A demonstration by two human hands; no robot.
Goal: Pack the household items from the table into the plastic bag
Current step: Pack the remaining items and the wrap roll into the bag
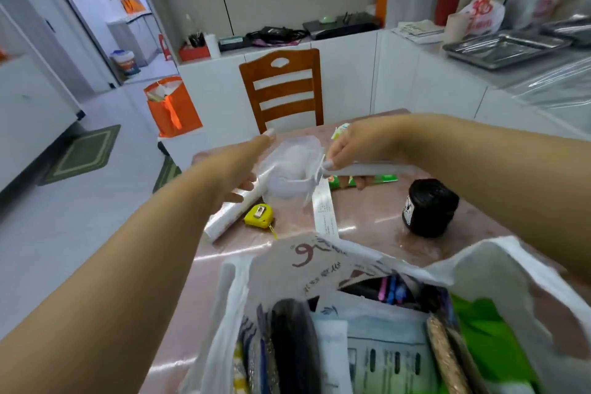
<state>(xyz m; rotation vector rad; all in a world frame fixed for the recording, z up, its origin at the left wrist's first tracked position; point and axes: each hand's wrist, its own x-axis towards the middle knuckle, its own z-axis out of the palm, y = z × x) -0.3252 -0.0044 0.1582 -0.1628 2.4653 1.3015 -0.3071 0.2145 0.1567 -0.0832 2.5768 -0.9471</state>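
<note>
Both hands hold a clear plastic container (289,166) above the middle of the pink table (367,227). My left hand (248,160) cups its left side. My right hand (355,145) pinches the white handle on its right side. Under and around it lie a white roll (230,213), a yellow tape measure (259,216), a long paper strip (324,213), a green packet (371,180) and a black yarn ball (428,206). The white plastic bag (499,265) stands open at the near edge, with several flat items inside.
A wooden chair (283,89) stands at the table's far side. An orange paper bag (172,105) sits on the floor to the left. White cabinets with metal trays (502,48) run along the back and right.
</note>
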